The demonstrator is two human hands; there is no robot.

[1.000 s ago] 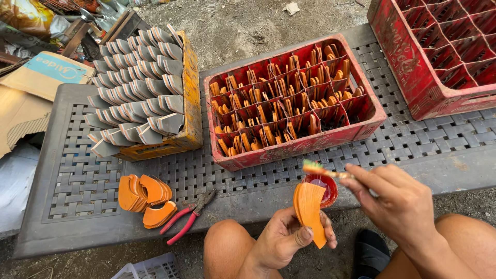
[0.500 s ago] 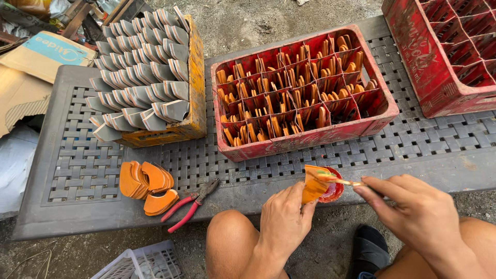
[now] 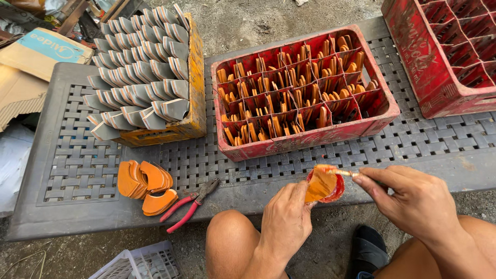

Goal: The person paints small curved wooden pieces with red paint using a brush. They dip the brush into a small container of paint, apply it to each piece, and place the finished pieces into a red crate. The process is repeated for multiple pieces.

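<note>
Fingertips of the right hand point(image 3: 413, 201) pinch a thin brush point(image 3: 338, 172) whose tip lies on an orange curved piece point(image 3: 320, 185). The left hand point(image 3: 287, 219) grasps that piece from below, thumb and fingers closed on its lower edge, holding it up over a small red cup point(image 3: 337, 190) that shows just behind it; whether the left hand also grips the cup I cannot tell. Both hands work just in front of the near edge of the grey lattice table point(image 3: 77, 155), above the person's knees.

Left of the hands, red-handled pliers point(image 3: 188, 204) lie on the table, and just beyond them sits a small loose pile of orange pieces point(image 3: 144, 181). Farther back, the partitioned red crate point(image 3: 310, 88) holds orange pieces standing in almost every cell, so judged by colour a large share looks finished. Beside it, the yellow crate point(image 3: 191, 88) is packed with rows of grey pieces point(image 3: 139, 72) of the same shape, seemingly uncoated, which reads as a good amount left to do. A second red crate point(image 3: 444, 51) at the far right shows only bare cells in the part visible. Folded cardboard point(image 3: 31, 62) lies past the table's left end, and a pale plastic basket point(image 3: 139, 263) sits below its near edge.
</note>
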